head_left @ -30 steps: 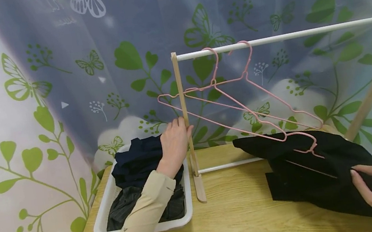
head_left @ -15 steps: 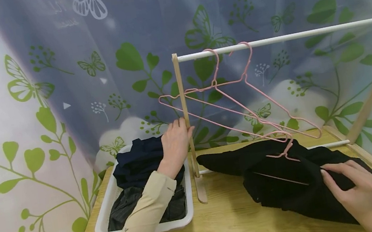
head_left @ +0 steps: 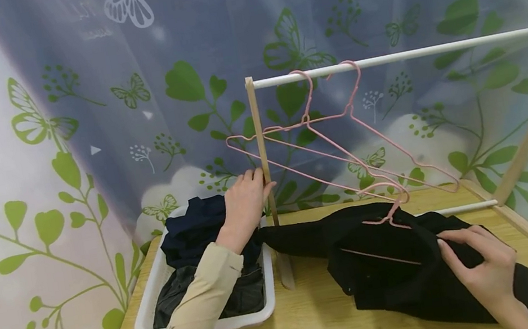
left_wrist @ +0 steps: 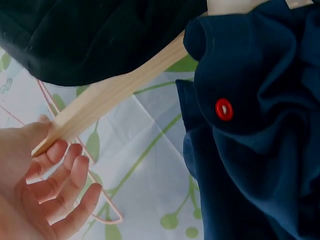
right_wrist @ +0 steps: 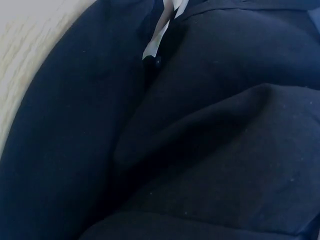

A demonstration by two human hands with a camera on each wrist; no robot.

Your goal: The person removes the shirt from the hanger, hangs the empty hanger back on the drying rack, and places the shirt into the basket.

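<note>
At the clothes rack's left wooden post (head_left: 257, 125), my left hand (head_left: 244, 204) holds the wood between thumb and fingers; the left wrist view shows the other fingers loosely bent. My right hand (head_left: 483, 259) pinches the edge of a black garment (head_left: 392, 299). Inside the garment sits a pink hanger (head_left: 392, 214), its hook rising out at the top and a thin bar crossing the opening. One long black end stretches left past the post's foot to just below my left hand. In the right wrist view, black cloth (right_wrist: 215, 150) fills most of the picture, and the hand is hidden.
Two more pink hangers (head_left: 306, 102) hang from the rack's white rail (head_left: 431, 51). Left of the post stands a white basket (head_left: 141, 319) with dark clothes, including a navy piece with a red button (left_wrist: 224, 109). A patterned curtain (head_left: 201, 20) backs the wooden table (head_left: 314, 327).
The right hand has moved left with the black garment and its hanger, bringing its long end across the post's foot. The left hand has stayed at the post.
</note>
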